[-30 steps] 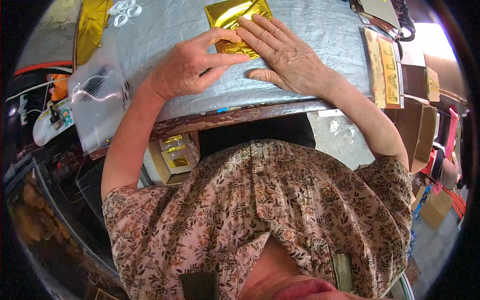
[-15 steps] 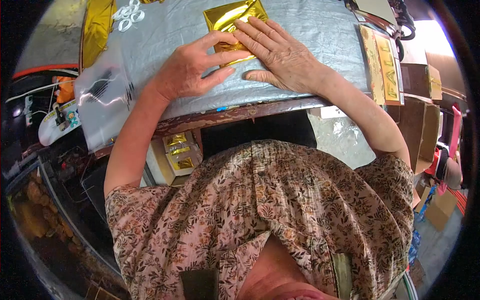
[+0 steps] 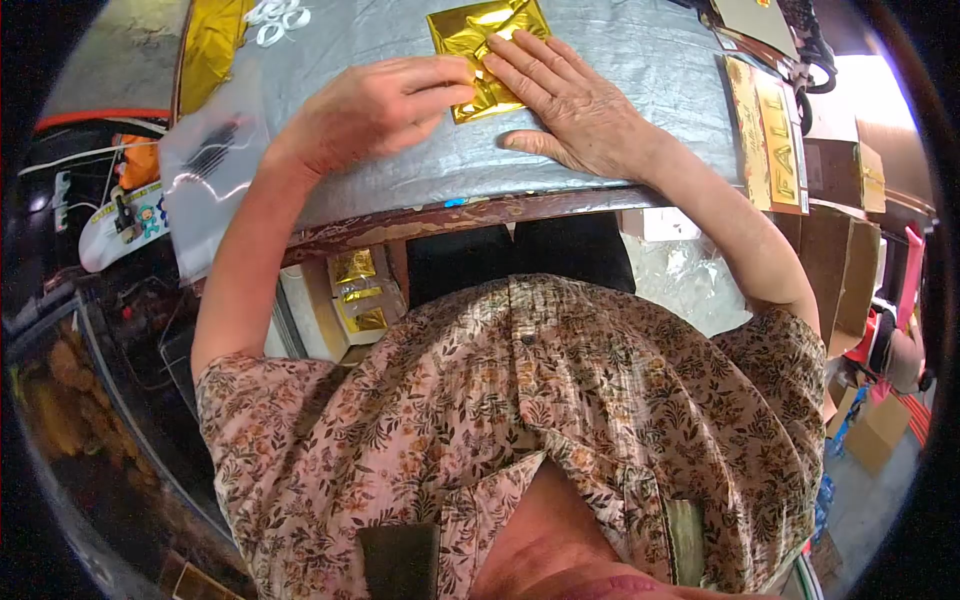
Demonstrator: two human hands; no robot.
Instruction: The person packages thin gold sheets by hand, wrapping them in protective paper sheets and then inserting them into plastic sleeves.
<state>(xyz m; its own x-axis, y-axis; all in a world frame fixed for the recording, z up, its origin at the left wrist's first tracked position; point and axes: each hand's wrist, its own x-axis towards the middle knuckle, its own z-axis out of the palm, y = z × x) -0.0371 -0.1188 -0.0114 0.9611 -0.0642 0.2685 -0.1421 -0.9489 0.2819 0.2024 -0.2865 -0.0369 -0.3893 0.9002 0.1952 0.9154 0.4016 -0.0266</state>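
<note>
On the silver-grey covered table [image 3: 640, 60] lies a shiny gold foil packet [image 3: 470, 30], creased across its face. My right hand [image 3: 575, 110] is laid flat on its right part, fingers stretched and thumb out to the side on the cover. My left hand [image 3: 370, 112] is at the packet's left side, slightly blurred. Its fingers are drawn together, with the tips over the foil's left edge. Whether they pinch anything is hidden.
White ribbon loops [image 3: 277, 20] and gold foil material [image 3: 212, 50] lie at the table's left. A clear plastic sheet [image 3: 215, 160] hangs over that edge. A "FALL" sign [image 3: 775, 135] is at the right, with cardboard boxes [image 3: 835, 270] beyond. Below stands a box with gold packets [image 3: 358, 290].
My left hand has shifted left, and its fingers, spread before, are now bunched together. My right hand stays flat on the gold foil packet. The view has shifted slightly.
</note>
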